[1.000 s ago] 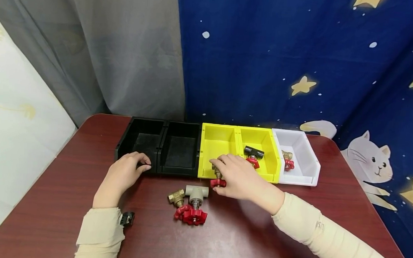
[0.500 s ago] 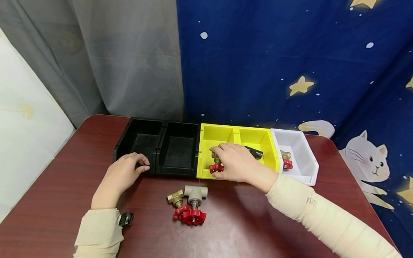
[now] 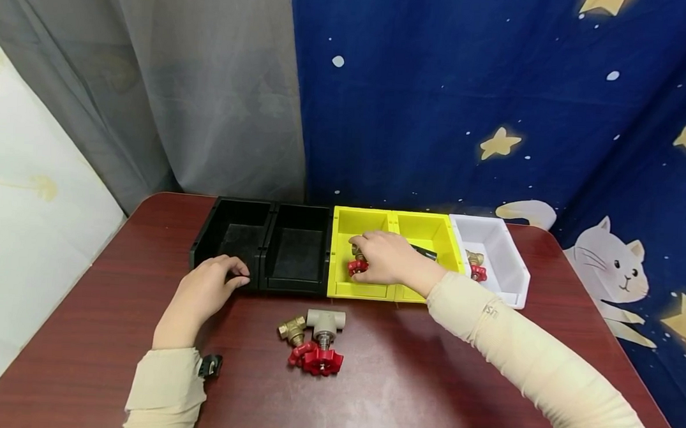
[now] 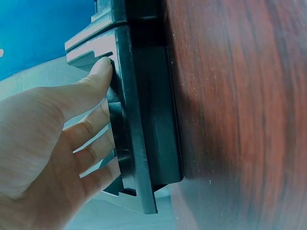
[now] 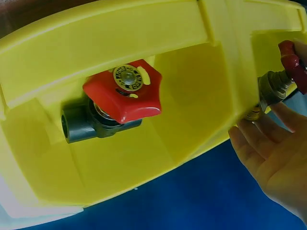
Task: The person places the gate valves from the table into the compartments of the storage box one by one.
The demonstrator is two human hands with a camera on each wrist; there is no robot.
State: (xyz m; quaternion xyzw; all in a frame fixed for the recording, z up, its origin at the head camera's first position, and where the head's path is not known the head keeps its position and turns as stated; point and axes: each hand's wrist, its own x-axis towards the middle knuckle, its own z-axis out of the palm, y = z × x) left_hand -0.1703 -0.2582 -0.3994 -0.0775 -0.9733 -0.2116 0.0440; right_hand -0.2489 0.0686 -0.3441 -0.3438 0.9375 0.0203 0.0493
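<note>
My right hand (image 3: 388,259) grips a brass stop valve with a red handwheel (image 3: 358,266) inside the left yellow bin (image 3: 365,221). In the right wrist view, its fingers lie at the valve's brass body (image 5: 272,88), with the thumb side by the handwheel. My left hand (image 3: 207,288) rests loosely curled at the front rim of the leftmost black bin (image 3: 228,210), its thumb touching the rim in the left wrist view. On the table, a smaller brass valve (image 3: 292,330) lies against a grey plastic valve with a red handwheel (image 3: 322,361).
The right yellow bin (image 3: 425,224) holds a black plastic valve (image 5: 79,124) with a red handwheel. In the white bin (image 3: 504,266) at the right end is a brass valve (image 3: 475,258). A second black bin (image 3: 298,237) stands between the leftmost one and the yellow pair.
My right hand has carried the brass stop valve from the left yellow bin's front edge further back and down into that bin. The left hand has stayed where it was.
</note>
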